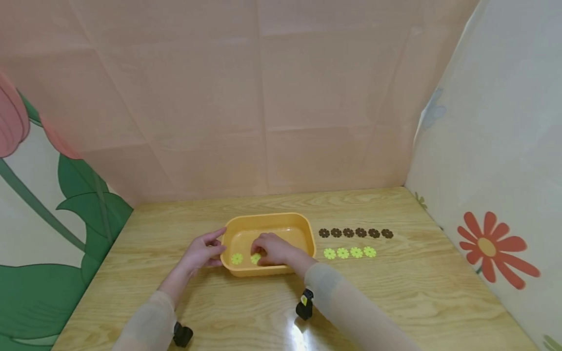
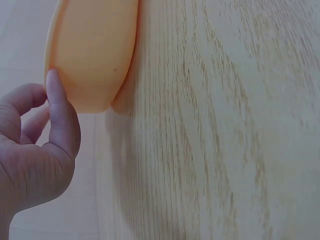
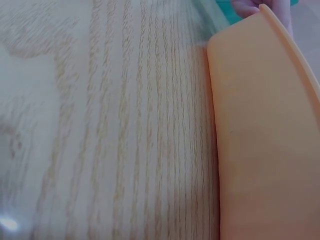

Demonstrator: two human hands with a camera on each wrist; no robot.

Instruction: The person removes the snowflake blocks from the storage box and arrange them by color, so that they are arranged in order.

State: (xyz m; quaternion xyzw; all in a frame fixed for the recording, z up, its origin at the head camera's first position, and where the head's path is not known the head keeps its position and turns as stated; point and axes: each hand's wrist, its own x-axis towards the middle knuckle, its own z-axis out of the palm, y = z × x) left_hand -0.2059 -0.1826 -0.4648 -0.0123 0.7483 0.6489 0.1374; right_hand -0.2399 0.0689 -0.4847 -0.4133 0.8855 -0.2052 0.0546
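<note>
An orange plastic tray (image 1: 303, 234) stands on the wooden table. My left hand (image 1: 203, 251) holds its left end, with the thumb on the near side of the rim and the fingers farther back; the left wrist view shows the left hand (image 2: 42, 135) at the tray's corner (image 2: 95, 55). Inside the tray, my right hand (image 1: 273, 249) reaches down with bent fingers and pinches a yellow-green flower piece (image 1: 255, 259), partly covering it. Another yellow-green flower piece (image 1: 236, 258) lies to its left on the tray floor. In the right wrist view, the tray's outer wall (image 3: 265, 130) hides the right hand.
Right of the tray, several dark brown flower pieces (image 1: 349, 233) form a row on the table (image 1: 421, 292). A row of several yellow-green flower pieces (image 1: 350, 252) lies nearer to me. A pinkish wall covering (image 1: 263, 97) rises behind the table.
</note>
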